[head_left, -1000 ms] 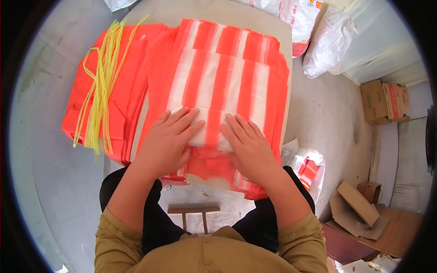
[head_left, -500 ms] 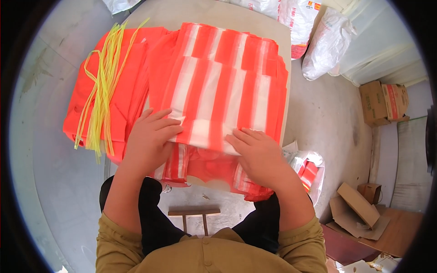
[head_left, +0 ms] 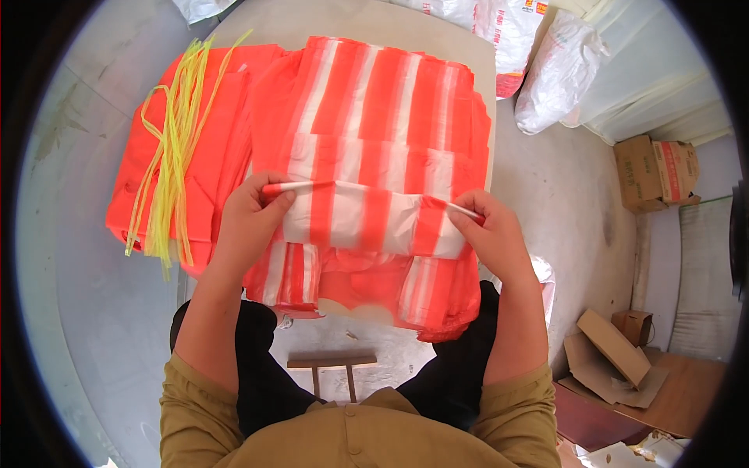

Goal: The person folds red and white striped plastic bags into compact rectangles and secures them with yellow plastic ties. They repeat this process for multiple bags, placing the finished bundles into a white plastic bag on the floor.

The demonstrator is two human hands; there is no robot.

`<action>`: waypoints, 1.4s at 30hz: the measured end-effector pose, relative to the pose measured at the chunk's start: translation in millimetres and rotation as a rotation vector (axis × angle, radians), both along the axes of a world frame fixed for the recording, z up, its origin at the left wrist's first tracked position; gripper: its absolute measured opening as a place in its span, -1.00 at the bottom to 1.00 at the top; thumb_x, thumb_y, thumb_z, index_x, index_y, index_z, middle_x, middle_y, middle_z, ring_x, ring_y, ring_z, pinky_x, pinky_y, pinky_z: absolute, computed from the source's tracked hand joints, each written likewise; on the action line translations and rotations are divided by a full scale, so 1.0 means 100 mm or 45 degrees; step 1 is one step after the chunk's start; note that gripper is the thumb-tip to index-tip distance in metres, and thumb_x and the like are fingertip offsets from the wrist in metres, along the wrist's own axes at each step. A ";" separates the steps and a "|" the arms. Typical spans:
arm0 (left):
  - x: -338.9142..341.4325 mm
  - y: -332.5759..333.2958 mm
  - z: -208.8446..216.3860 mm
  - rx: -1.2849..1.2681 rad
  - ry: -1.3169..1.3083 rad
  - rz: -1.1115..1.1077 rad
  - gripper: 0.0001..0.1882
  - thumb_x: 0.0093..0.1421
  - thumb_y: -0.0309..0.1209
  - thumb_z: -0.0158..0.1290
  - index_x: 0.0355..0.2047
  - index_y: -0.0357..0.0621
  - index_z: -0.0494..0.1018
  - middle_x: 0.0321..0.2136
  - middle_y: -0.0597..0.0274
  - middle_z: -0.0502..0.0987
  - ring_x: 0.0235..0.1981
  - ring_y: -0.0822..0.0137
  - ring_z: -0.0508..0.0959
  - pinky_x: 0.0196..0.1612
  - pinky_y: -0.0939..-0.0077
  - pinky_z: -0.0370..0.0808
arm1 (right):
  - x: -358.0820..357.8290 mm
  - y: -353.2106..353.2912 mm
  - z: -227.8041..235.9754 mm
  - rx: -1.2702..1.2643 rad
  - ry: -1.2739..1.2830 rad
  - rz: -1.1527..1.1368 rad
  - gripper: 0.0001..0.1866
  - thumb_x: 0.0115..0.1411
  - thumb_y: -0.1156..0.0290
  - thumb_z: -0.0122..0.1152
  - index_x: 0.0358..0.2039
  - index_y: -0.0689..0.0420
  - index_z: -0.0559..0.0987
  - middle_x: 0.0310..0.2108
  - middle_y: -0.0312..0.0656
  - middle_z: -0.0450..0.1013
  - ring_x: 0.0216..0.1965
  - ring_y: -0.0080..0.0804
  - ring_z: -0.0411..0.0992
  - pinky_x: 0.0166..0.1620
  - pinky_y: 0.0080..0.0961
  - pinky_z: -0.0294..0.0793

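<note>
A stack of red-and-white striped plastic bags (head_left: 367,90) lies in front of me. My left hand (head_left: 256,222) and my right hand (head_left: 493,234) pinch the two ends of a fold in the top plastic bag (head_left: 347,214). The fold is stretched straight between them, a little over the near part of the stack. Its left tip pokes past my left thumb. Below the hands, the near ends of the bags hang toward my lap. Plain red plastic (head_left: 207,179) is piled to the left, with a bundle of yellow strips (head_left: 178,148) across it.
The stack rests on a pale board (head_left: 437,35). White sacks (head_left: 558,74) stand at the far right, and cardboard boxes (head_left: 651,175) lie along the right side. Below is a small wooden stool (head_left: 331,363) between my legs. A white bag (head_left: 541,273) is partly hidden behind my right forearm.
Both hands, which lay flat on the plastic, now pinch it. The right hand has moved outward to the right, and the near edge of the top bag is folded back away from me.
</note>
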State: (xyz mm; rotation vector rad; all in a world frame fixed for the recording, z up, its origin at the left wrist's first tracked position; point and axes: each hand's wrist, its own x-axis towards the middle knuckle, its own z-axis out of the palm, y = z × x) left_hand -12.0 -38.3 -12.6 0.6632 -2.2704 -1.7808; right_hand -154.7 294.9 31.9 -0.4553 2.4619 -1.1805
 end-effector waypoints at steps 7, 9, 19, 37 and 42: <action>-0.08 -0.01 -0.09 -0.250 -0.015 0.024 -0.39 0.34 -0.44 0.19 0.38 -0.10 0.29 -0.17 0.09 0.58 -0.21 0.34 0.58 -0.08 0.41 0.56 | -0.17 0.00 -0.38 -0.100 0.100 -0.128 -0.74 0.30 0.33 0.35 -0.08 0.18 0.62 -0.22 -0.12 0.65 -0.20 -0.29 0.61 -0.09 -0.34 0.57; -0.07 0.00 -0.09 -0.346 -0.066 0.024 -0.36 0.33 -0.45 0.18 0.39 -0.10 0.29 -0.14 0.09 0.55 -0.22 0.34 0.58 -0.08 0.43 0.56 | -0.18 0.00 -0.40 -0.114 0.109 -0.143 -0.74 0.30 0.34 0.34 -0.06 0.16 0.62 -0.18 -0.10 0.64 -0.18 -0.26 0.61 -0.07 -0.34 0.57; -0.04 0.15 0.15 -1.186 0.136 -0.303 -0.32 0.12 -0.39 0.31 0.30 -0.02 0.47 0.22 -0.02 0.46 0.22 -0.03 0.47 0.27 0.03 0.44 | 0.06 -0.14 -0.22 0.083 0.905 0.369 -0.54 0.20 0.41 0.40 0.12 0.17 0.58 0.15 -0.05 0.54 0.20 0.01 0.47 0.23 -0.11 0.47; -0.06 0.39 0.18 -1.442 0.051 -0.664 -0.30 0.03 -0.52 0.18 0.27 0.04 0.51 0.36 0.09 0.42 0.42 0.02 0.34 0.45 -0.18 0.22 | 0.33 -0.42 -0.36 0.466 0.999 0.676 -0.40 0.19 0.54 0.17 0.29 0.08 0.52 0.38 0.07 0.34 0.39 0.03 0.30 0.42 0.05 0.24; 0.05 0.25 0.30 -1.337 0.192 -0.604 -0.56 0.03 -0.55 0.17 -0.02 -0.11 0.63 0.02 0.06 0.65 0.10 0.03 0.60 0.19 -0.04 0.49 | 0.34 -0.32 -0.01 0.372 0.842 0.684 -0.60 0.21 0.51 0.20 0.08 0.08 0.63 0.05 -0.03 0.58 0.12 0.01 0.51 0.17 -0.08 0.50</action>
